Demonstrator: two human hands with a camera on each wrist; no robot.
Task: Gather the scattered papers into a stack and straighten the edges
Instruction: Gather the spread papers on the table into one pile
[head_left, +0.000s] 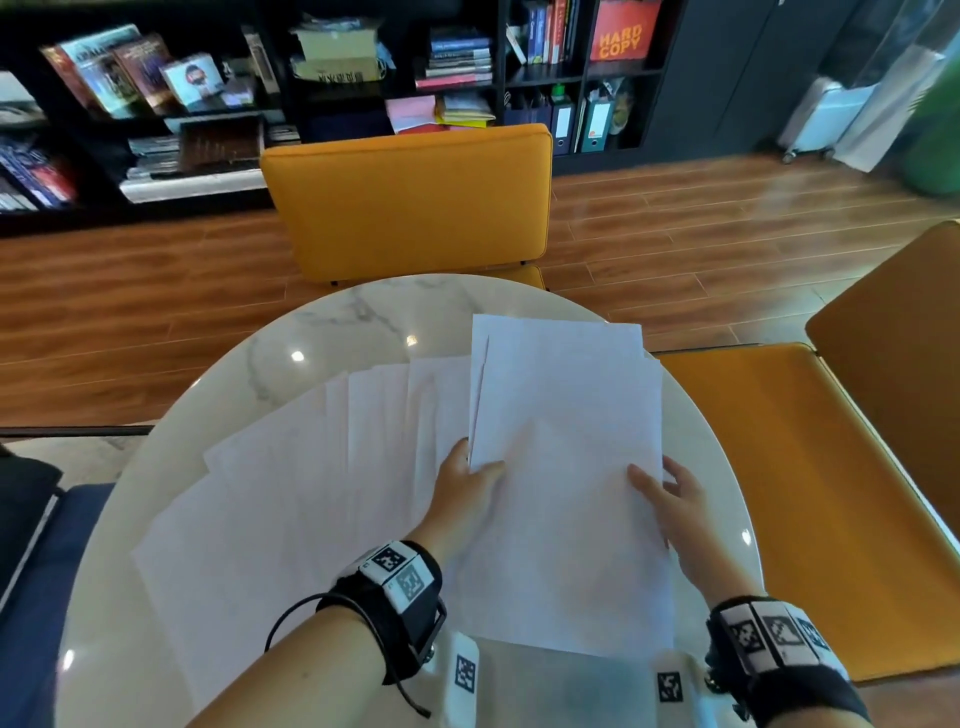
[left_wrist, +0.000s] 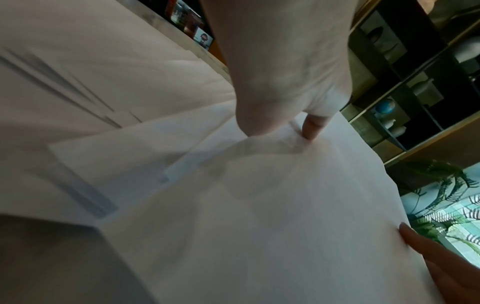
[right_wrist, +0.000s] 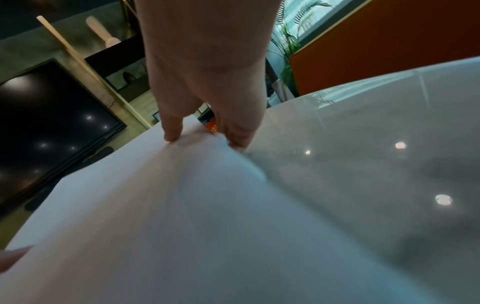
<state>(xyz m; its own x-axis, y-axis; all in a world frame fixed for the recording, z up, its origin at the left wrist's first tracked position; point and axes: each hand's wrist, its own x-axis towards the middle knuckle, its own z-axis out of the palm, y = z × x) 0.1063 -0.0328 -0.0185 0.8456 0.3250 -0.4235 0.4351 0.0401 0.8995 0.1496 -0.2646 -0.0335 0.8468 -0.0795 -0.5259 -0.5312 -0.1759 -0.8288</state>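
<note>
A loose stack of white papers is lifted at a slant over the right half of the round marble table. My left hand pinches its left edge, thumb on top. At the right edge, my right hand pinches it with the thumb on the sheet and the fingers behind. Several more white sheets lie fanned flat across the left half of the table. In the left wrist view a fingertip presses the stack. The right wrist view shows my thumb on the stack.
An orange chair stands across the table and another orange chair sits close on the right. A dark blue seat is at the left. A black bookshelf lines the far wall. Bare tabletop shows right of the stack.
</note>
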